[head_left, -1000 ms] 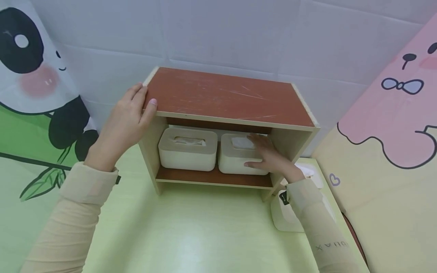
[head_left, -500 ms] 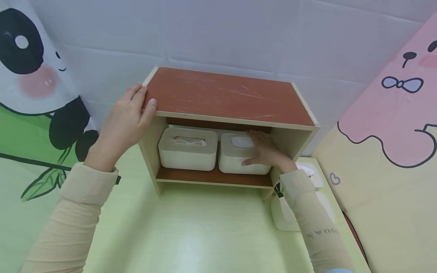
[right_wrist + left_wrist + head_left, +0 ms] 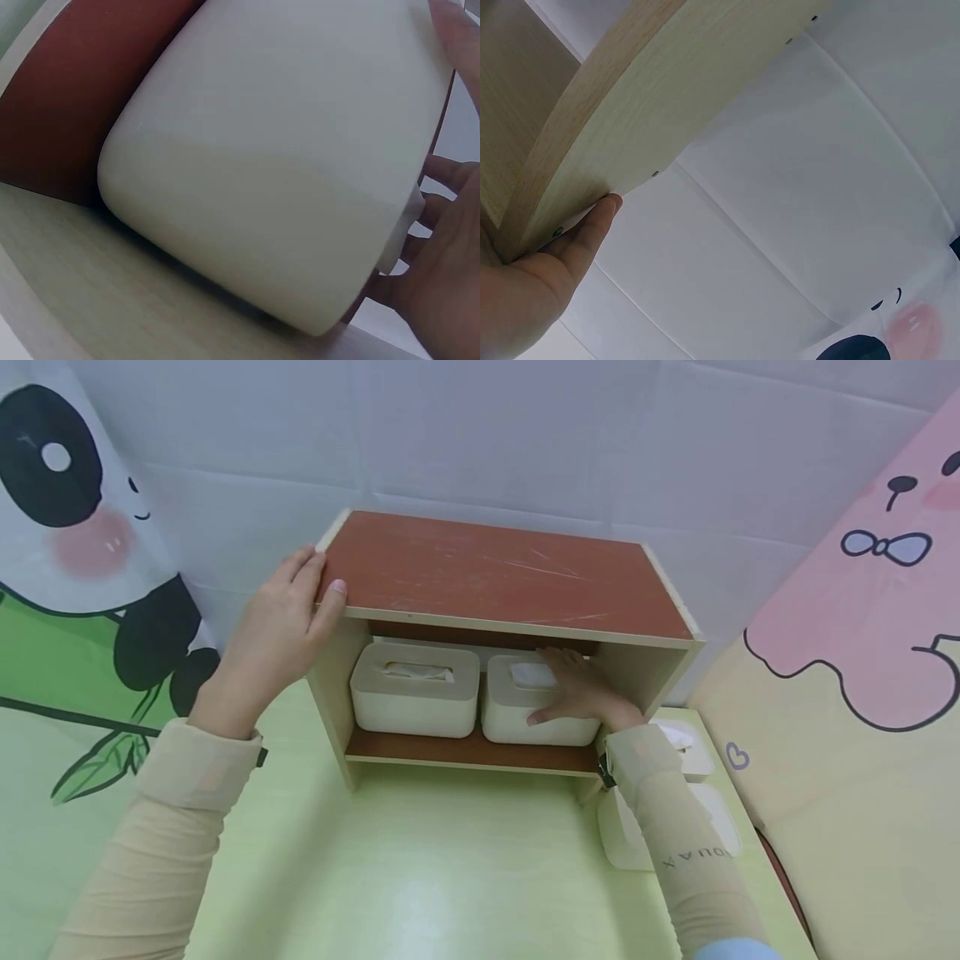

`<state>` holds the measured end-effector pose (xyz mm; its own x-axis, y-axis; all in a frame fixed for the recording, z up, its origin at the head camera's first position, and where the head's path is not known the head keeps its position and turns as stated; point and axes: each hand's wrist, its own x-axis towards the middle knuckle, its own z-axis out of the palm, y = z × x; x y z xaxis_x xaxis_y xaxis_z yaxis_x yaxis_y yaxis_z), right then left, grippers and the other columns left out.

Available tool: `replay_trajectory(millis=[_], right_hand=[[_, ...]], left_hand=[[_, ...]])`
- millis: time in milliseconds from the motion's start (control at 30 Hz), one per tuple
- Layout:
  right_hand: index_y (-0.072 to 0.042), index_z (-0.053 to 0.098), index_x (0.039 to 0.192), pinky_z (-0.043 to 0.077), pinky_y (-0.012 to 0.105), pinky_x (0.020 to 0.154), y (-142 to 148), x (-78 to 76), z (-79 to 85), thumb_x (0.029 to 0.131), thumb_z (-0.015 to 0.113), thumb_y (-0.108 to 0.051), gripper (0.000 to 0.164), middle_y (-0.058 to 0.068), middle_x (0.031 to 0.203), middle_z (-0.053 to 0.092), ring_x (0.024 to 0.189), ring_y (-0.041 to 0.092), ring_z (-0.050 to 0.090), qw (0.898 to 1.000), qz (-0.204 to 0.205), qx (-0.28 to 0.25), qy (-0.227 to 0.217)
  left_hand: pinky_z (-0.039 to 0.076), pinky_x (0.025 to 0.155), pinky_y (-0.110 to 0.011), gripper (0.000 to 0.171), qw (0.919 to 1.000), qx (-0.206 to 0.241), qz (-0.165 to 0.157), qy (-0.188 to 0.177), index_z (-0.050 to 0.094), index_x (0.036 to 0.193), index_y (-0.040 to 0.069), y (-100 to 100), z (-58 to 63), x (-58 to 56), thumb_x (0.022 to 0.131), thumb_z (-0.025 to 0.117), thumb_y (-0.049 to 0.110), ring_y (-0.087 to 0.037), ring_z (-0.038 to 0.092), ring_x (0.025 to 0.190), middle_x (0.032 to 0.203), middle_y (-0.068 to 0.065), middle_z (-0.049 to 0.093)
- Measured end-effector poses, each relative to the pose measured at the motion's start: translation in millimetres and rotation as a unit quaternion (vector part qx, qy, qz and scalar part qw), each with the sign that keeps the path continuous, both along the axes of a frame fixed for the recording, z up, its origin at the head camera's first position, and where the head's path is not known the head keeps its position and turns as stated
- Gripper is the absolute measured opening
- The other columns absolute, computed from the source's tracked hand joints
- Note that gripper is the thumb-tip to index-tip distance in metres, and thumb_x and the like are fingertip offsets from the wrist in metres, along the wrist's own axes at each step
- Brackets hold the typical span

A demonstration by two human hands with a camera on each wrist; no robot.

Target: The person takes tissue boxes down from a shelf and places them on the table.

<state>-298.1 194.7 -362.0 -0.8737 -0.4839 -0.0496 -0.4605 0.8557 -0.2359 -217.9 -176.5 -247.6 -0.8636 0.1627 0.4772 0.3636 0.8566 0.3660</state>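
Observation:
In the head view, a small shelf unit (image 3: pixel 487 578) with a red-brown top stands against the wall. Two cream tissue boxes sit side by side on its inner board: a left tissue box (image 3: pixel 412 714) and a right tissue box (image 3: pixel 504 720). My left hand (image 3: pixel 258 647) grips the unit's top left corner, thumb over the top edge. The left wrist view has its fingers (image 3: pixel 592 232) along the outer side panel. My right hand (image 3: pixel 581 689) spans the right box, thumb on the front wall, fingers over the lid. The right wrist view shows that box (image 3: pixel 277 150) close up.
Below the shelf lies a pale green tabletop (image 3: pixel 420 860). On the right, partly behind my right sleeve, stand more tissue boxes, one nearer (image 3: pixel 618 839) and one farther (image 3: pixel 693 756). A cartoon panda (image 3: pixel 45 452) and a pink bear (image 3: pixel 855 610) decorate the walls.
My right hand and forearm have shifted slightly left and farther into the shelf, the thumb now lower across the right tissue box's front. My left hand keeps its hold on the corner.

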Motion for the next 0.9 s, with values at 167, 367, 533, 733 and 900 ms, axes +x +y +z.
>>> replay_trajectory(millis=[167,367,533,733,900], right_hand=[[-0.015,0.009,0.148,0.015,0.055,0.111,1,-7.5,-2.1,0.057,0.074,-0.064,0.122,0.009,0.153,0.016,0.139,0.035,0.012,1.0,0.002,0.0,-0.012],[-0.022,0.007,0.148,0.012,0.056,0.111,1,-12.3,-3.3,0.053,0.075,-0.066,0.126,0.004,0.154,0.014,0.14,0.033,0.009,0.999,-0.008,-0.005,-0.044],[-0.026,0.006,0.148,0.006,0.06,0.11,1,-11.9,-2.4,0.053,0.077,-0.062,0.124,0.002,0.154,0.011,0.14,0.035,0.007,0.997,-0.009,-0.012,-0.07],[-0.027,0.01,0.148,0.006,0.063,0.108,1,-11.9,-1.5,0.053,0.079,-0.059,0.122,0.0,0.153,0.014,0.14,0.036,0.007,0.997,-0.003,-0.013,-0.075],[-0.024,0.014,0.147,0.008,0.065,0.106,-1,-12.6,-1.8,0.054,0.082,-0.051,0.118,0.003,0.153,0.015,0.14,0.035,0.01,0.997,0.003,-0.002,-0.071]], left_hand=[[0.029,0.105,-0.056,0.059,1.0,0.001,0.0,0.002,0.03,0.14,-0.004,0,0.6,0.6,0.097,0.028,0.037,-0.04,0.031,0.132,0.146,-0.022,0.028],[0.029,0.104,-0.056,0.059,1.0,-0.005,0.003,0.002,0.03,0.14,-0.003,0,0.1,0.4,0.097,0.028,0.037,-0.041,0.031,0.131,0.146,-0.023,0.028],[0.029,0.105,-0.056,0.06,1.0,-0.007,0.003,-0.005,0.029,0.141,-0.003,0,0.3,0.5,0.097,0.027,0.038,-0.04,0.03,0.132,0.147,-0.022,0.027],[0.028,0.105,-0.056,0.06,1.0,-0.002,0.0,-0.008,0.029,0.141,-0.003,0,0.5,1.1,0.097,0.027,0.038,-0.04,0.03,0.133,0.147,-0.022,0.026],[0.029,0.105,-0.055,0.059,1.0,-0.001,0.0,-0.001,0.03,0.141,-0.003,1,0.0,1.1,0.097,0.028,0.037,-0.04,0.031,0.132,0.146,-0.022,0.027]])
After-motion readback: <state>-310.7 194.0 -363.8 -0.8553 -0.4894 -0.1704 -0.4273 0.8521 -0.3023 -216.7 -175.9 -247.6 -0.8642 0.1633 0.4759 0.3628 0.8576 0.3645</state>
